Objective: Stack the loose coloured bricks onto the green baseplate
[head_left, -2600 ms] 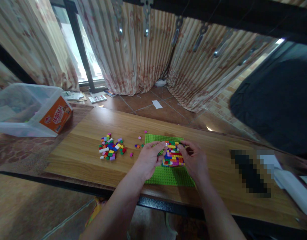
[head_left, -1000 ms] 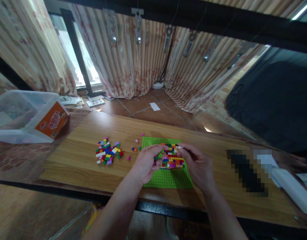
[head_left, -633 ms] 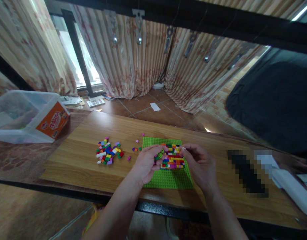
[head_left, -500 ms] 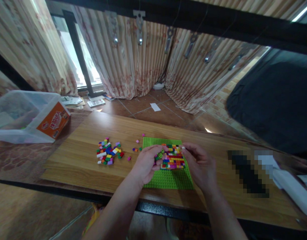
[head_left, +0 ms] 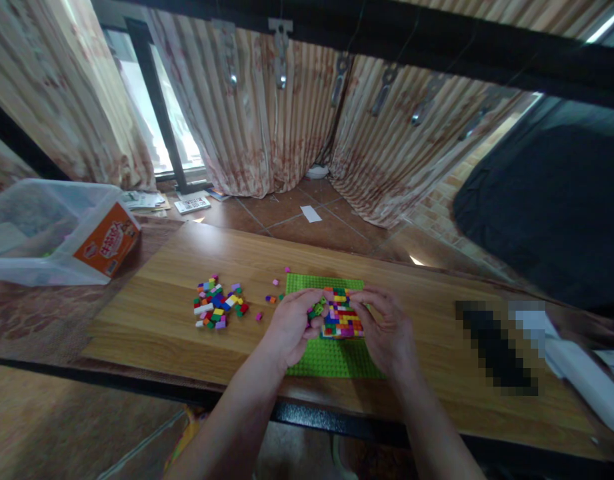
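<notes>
On a green studded baseplate (head_left: pixel 331 360) sits a many-coloured block of toy bricks (head_left: pixel 344 323) set close together in rows. My left hand (head_left: pixel 294 327) is curled at the block's left side, closed around several small toy bricks (head_left: pixel 317 308), green and pink ones showing. From the right, my right hand (head_left: pixel 387 327) reaches over the block's upper right part. Its thumb and forefinger are pinched together at the top surface; the small white brick seen between them a moment ago is hidden by the fingertips now.
Loose toy bricks (head_left: pixel 219 303) lie in a pile on the wooden table (head_left: pixel 161 340), with a few strays near the baseplate. A clear plastic bin (head_left: pixel 61 267) with an orange label stands at the left. A pixelated dark object (head_left: pixel 497 347) and a white object (head_left: pixel 591 380) lie at the right.
My right hand has moved left, carrying its pinch from the block's upper right corner further over its top. The left hand stays nearly still.
</notes>
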Available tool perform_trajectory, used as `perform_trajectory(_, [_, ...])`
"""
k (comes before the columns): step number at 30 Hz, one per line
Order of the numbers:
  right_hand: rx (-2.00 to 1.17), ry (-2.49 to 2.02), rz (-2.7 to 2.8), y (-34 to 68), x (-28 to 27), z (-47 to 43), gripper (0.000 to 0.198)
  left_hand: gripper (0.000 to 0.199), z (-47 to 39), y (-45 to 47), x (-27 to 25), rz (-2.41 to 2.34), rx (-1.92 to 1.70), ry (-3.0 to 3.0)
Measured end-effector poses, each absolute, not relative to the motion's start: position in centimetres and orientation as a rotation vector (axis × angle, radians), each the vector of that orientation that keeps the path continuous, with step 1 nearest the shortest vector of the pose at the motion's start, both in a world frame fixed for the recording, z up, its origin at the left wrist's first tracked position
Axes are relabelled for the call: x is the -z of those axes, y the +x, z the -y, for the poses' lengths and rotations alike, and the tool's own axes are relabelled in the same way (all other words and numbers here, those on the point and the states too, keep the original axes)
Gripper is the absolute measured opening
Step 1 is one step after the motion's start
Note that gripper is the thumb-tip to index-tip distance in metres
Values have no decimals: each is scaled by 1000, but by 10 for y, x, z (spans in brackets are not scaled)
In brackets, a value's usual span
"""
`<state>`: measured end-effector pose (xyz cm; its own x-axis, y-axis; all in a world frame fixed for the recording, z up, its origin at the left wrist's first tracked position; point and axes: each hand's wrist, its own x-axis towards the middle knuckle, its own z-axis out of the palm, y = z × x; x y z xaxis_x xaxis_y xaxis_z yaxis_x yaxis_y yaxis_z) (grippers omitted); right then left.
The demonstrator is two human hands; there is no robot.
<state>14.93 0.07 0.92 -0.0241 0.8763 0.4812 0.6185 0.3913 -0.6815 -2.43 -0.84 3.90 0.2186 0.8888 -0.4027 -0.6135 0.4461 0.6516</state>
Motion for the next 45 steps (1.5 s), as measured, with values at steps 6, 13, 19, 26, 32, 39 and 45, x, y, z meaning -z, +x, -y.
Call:
perform_trajectory(6, [-415, -1302, 1697, 141, -1, -1, 15, 20, 8, -26, -37, -828, -1090, 406])
perform_trajectory(13, [-352, -1246, 1727, 140, 3, 0, 13, 20, 8, -29, -38, -835, -1095, 413])
perform_trajectory(19, [-288, -1269, 1718, 143, 3, -1, 11, 20, 9, -31, -40, -833, -1100, 413])
perform_trajectory(26, [-201, -1300, 1793, 147, 2, 0, 12, 19, 9, -32, -40, -843, -1099, 429])
perform_trajectory(32, [-172, -1297, 1850, 147, -1, 2, 13, 17, 9, -31, -41, -862, -1102, 420])
perform_trajectory(39, [-183, -1328, 1886, 148, -5, 4, 12, 17, 9, -30, -43, -869, -1088, 423])
perform_trajectory(45, [-265, -1296, 1945, 150, -8, 5, 10, 16, 9, -31, -43, -869, -1085, 435])
